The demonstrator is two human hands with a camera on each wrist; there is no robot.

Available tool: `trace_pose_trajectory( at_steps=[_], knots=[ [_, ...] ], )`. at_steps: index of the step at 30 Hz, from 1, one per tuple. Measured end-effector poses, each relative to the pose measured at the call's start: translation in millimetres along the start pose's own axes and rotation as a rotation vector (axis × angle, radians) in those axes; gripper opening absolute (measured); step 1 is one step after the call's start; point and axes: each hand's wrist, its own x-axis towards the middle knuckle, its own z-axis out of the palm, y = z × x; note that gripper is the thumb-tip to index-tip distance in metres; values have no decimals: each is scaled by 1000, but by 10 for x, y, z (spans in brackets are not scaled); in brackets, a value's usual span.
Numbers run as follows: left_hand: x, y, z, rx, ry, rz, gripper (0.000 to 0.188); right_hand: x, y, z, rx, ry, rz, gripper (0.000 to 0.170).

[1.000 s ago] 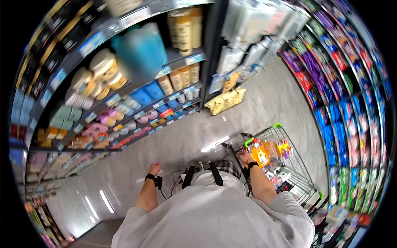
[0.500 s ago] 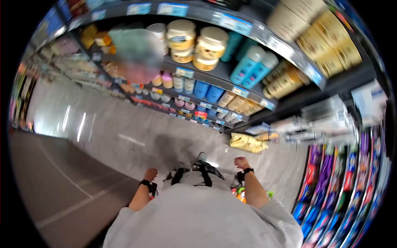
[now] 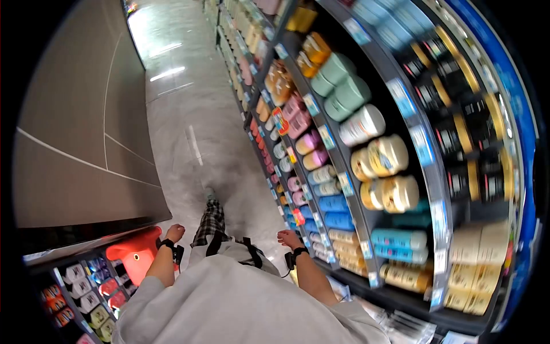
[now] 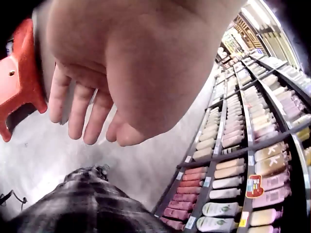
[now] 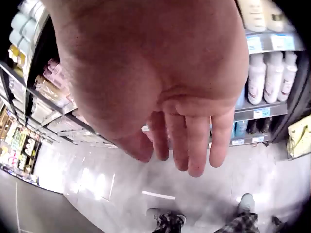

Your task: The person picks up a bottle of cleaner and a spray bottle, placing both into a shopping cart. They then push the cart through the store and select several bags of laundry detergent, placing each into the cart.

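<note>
Both left hand (image 3: 175, 233) and right hand (image 3: 289, 238) hold nothing, fingers loose; the bottles (image 5: 272, 81) stand upright on the right shelf (image 5: 279, 109), nearer to the right hand.

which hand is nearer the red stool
The left hand, close to the red stool; the right hand is over by the bottle shelves.

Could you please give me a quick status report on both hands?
Left hand empty. Right hand empty, beside dark grey tiered shelving. Possible obstacle: red plastic stool by left hand.
</note>
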Motion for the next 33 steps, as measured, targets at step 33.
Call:
trace_pose_trajectory(
  at_steps=[33],
  knots=[
    [3248,1828,-4128,-928,309,-502,24,5813,-6934,1482,-1283,-285,-897,24]
  ],
)
